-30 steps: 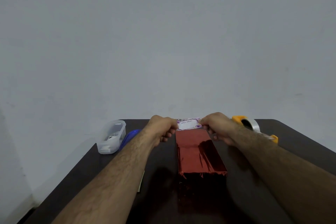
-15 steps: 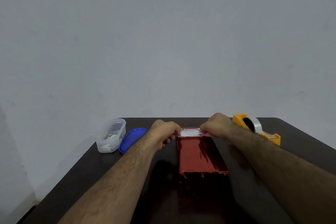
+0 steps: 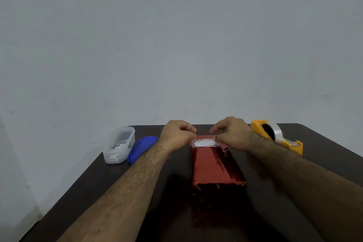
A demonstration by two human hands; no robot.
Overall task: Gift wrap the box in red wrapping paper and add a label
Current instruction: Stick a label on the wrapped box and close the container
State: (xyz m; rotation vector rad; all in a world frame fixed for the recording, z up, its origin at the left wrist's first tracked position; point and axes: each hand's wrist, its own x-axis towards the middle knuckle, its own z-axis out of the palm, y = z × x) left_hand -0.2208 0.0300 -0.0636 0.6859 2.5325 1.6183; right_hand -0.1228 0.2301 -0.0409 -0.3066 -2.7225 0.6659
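Left hand [image 3: 177, 135], right hand [image 3: 230, 134]: fingertips pinch label [image 3: 204, 143] ends atop box [image 3: 215, 163].

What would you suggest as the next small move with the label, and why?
Probably press the label flat and smooth it outward. It already lies on the far end of the box, and the left hand and right hand are at its two ends.

Both bare forearms reach forward, knuckles up. The left hand [image 3: 177, 133] and right hand [image 3: 231, 133] hang close together, fingers curled downward, fingertips nearly meeting.
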